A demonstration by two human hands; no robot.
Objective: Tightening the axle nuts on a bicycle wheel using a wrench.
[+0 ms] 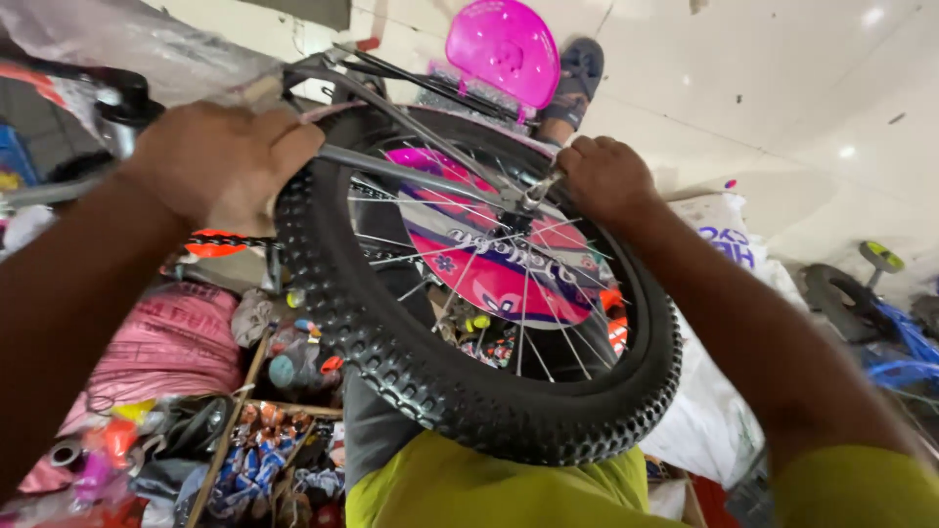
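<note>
Wheel [469, 293] between both hands' fingers [293, 147]

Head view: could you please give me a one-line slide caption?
Left hand grips the frame tube; right hand at the hub of a knobby wheel.

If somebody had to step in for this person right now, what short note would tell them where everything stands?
Left hand: closed over the grey frame tube at the top of the knobby tyre.
Right hand: closed at the wheel hub, apparently on a small tool or the axle nut; which one cannot be told.
Things: the small bicycle wheel sits between the frame tubes, with a pink decorated disc behind the spokes. A pink seat lies beyond. Loose parts fill the wooden tray at lower left.
Done: wheel seated in the frame.
Left: whether the axle is tight cannot be seen; check it.
</note>
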